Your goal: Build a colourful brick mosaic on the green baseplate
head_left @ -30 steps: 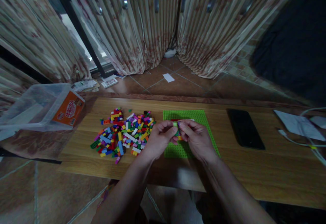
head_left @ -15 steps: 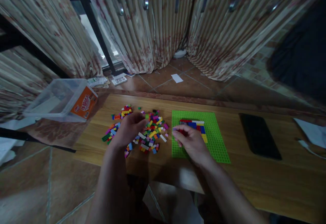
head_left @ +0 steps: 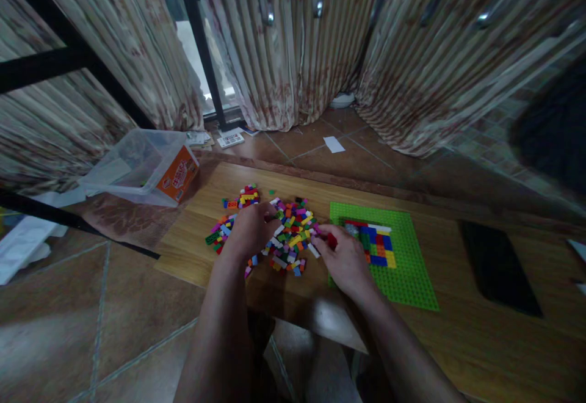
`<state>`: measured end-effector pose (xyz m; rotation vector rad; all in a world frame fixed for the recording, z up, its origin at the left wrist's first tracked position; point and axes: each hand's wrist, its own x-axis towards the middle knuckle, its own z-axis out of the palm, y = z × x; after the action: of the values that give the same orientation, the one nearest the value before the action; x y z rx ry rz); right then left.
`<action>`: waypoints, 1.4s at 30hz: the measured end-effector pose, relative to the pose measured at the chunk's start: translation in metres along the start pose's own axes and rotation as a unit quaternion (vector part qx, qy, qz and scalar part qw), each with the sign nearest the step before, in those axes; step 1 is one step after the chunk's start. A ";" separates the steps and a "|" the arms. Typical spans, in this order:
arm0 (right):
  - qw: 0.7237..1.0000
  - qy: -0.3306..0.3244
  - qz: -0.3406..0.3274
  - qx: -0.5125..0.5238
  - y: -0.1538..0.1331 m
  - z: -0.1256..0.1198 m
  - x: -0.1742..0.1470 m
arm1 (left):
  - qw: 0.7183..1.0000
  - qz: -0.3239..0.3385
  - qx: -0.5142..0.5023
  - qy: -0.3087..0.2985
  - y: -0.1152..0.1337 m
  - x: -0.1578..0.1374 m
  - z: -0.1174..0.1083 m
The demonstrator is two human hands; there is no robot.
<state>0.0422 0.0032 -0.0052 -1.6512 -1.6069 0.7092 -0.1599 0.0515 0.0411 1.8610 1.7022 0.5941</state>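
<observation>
A spread-out pile of small coloured toy bricks (head_left: 293, 241) lies on the wooden table. My left hand (head_left: 251, 229) is over its left part, fingers curled down among the bricks; the fingertips are close together and what is between them is hidden. At the pile's right edge is my right hand (head_left: 345, 259), its fingers closed around a red toy brick (head_left: 331, 241). Beside that hand lies the green baseplate (head_left: 412, 256), partly under the wrist. On the plate sits a flat block of joined bricks (head_left: 379, 244) in blue, red, yellow and white, its left side partly covered by the hand.
A clear plastic box (head_left: 137, 168) with an orange label stands beyond the table's left end. To the right of the baseplate lies a dark flat tablet-like object (head_left: 497, 265) on the wooden table (head_left: 451, 342). Striped curtains (head_left: 293, 55) hang behind.
The view has swung left, so the table things appear further right. My right hand has moved left from over the baseplate to the pile's edge, keeping the red brick. My left hand stays at the pile.
</observation>
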 end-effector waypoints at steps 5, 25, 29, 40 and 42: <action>1.000 -0.007 -0.005 0.019 0.001 -0.002 -0.001 | 1.000 -0.020 -0.011 -0.019 -0.004 -0.002 0.000; 0.997 0.002 -0.022 0.078 0.012 -0.011 -0.006 | 0.966 -0.168 0.088 0.175 -0.047 0.025 -0.030; 0.996 -0.003 -0.036 0.080 0.017 -0.012 -0.007 | 0.970 -0.152 0.101 0.157 -0.048 0.037 -0.019; 0.997 0.000 -0.027 0.072 0.017 -0.018 -0.006 | 0.986 -0.135 0.078 0.052 -0.043 0.032 -0.023; 0.997 -0.006 -0.027 0.072 0.017 -0.017 -0.007 | 0.991 -0.119 0.055 0.041 -0.043 0.028 -0.026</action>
<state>0.0658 -0.0048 -0.0095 -1.4978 -1.5639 0.7904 -0.2066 0.0837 0.0318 1.6920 2.0120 0.4949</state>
